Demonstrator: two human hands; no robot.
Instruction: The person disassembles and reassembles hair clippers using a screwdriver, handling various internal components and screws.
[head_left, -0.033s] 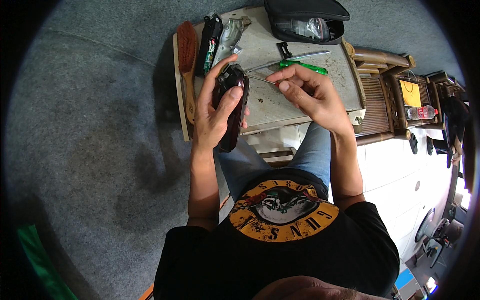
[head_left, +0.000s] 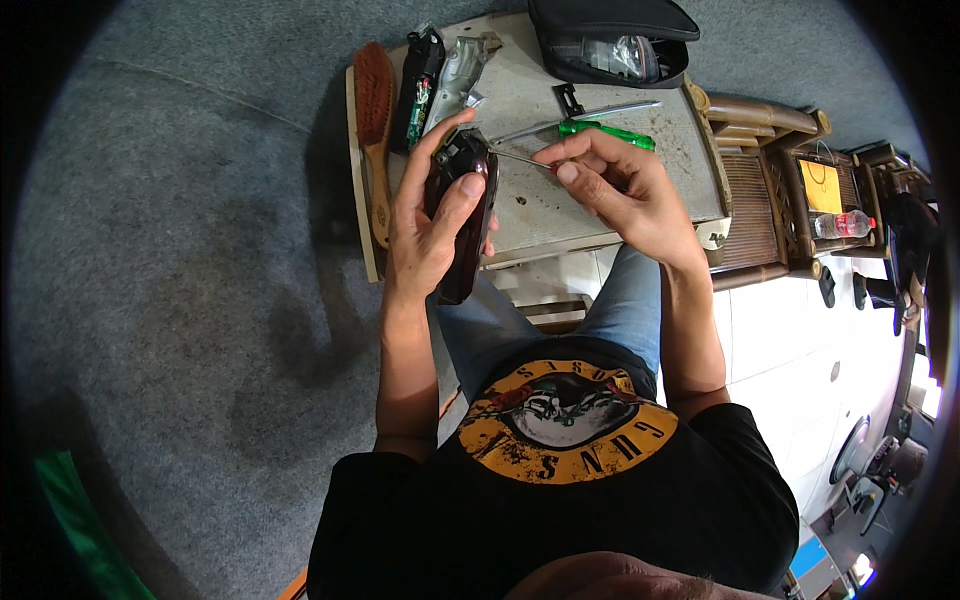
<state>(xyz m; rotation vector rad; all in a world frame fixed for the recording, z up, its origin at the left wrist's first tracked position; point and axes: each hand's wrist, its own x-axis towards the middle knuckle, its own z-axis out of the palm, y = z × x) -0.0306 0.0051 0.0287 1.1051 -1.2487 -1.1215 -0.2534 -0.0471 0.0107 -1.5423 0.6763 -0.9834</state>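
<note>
My left hand is wrapped round a dark maroon hair clipper, its thumb on the upper body and its index finger along the side of the head. The clipper's head points away from me. Between the fingertips of my right hand is a small screwdriver with a thin metal shaft and a bit of red handle showing. Its tip meets the clipper near the right side of the head; the exact contact point is too small to tell. My palm hides most of the handle.
On the small table lie a wooden brush, an opened black clipper body, a silver casing, a green-handled screwdriver and a small black part. An unzipped black case sits at the back. Right stands a bamboo bench.
</note>
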